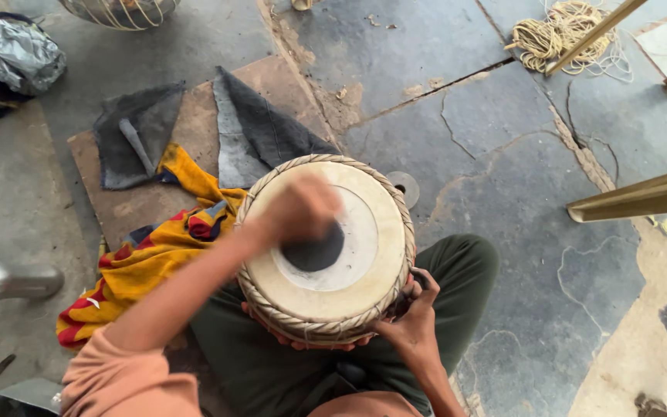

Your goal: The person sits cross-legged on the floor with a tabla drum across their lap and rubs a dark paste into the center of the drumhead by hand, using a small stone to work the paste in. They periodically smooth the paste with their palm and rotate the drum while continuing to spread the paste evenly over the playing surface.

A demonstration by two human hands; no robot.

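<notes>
The left hand (300, 210) lies blurred over the top of the drum (326, 245), fingers drawn in toward a loose fist, pressing or rubbing at the edge of the black patch (314, 251) in the middle of the drum skin. Whether it grips a small stone or tool I cannot tell; the blur hides the palm. The right hand (411, 324) is curled round the near side of the drum, fingers hooked at the braided rim (326, 328), steadying it. The drum itself rests upright in the person's lap, between the green-trousered knees (457, 266).

What could go wrong, as I judge it: the drum is held by only one hand and the lap, so a hard stroke from the left hand could tip it toward the bright yellow cloth (156, 255) to the left of the drum. Too much pressure at one spot could also scuff or thin the black patch unevenly, or mark the pale ring around it.

Hidden or unclear: the body of the drum below the rim is out of sight, as are the right hand's fingertips. A small round metal disc (405, 185) just beyond the drum is half covered by it. Further left of the drum, a grey cloth (137, 135) holds a hammer-like shape, hard to make out, and a metal vessel (9, 280) is cut by the frame edge.
</notes>
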